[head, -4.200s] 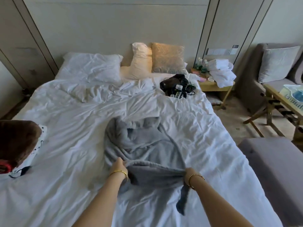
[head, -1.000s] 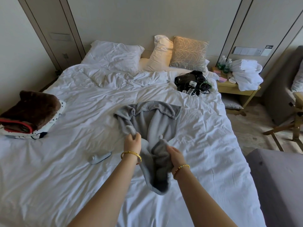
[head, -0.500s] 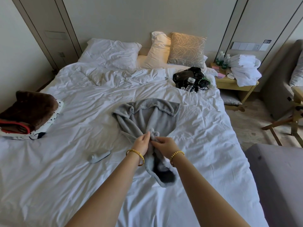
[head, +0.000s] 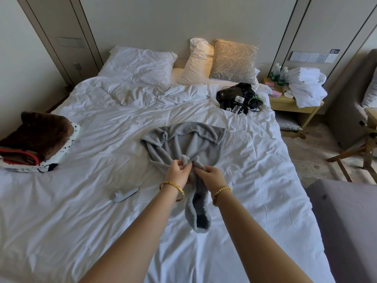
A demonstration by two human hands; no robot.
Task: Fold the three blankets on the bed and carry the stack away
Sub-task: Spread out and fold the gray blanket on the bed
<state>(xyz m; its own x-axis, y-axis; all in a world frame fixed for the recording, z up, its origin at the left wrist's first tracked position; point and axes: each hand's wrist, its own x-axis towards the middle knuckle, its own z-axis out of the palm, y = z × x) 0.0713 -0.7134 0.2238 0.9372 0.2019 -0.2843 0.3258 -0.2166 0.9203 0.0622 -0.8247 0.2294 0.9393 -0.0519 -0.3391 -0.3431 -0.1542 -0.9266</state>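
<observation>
A grey fleece blanket [head: 184, 141] lies bunched in the middle of the white bed [head: 81, 211], its near end hanging down between my arms. My left hand [head: 178, 173] pinches one corner of it and my right hand [head: 211, 176] pinches another, the two corners held close together above the cloth. At the bed's left edge a folded brown blanket [head: 40, 134] rests on a folded white spotted blanket [head: 61, 152].
A small white remote-like device [head: 124, 195] lies on the sheet left of my hands. Black gear with cables [head: 237, 98] sits near the pillows [head: 140, 65]. A nightstand [head: 293, 106] with white towels stands right of the bed, and a grey bench [head: 346, 231] at the near right.
My hands have come together, bringing the two grey corners side by side. Before that I drew the blanket up from a loose spread into a narrower bunch.
</observation>
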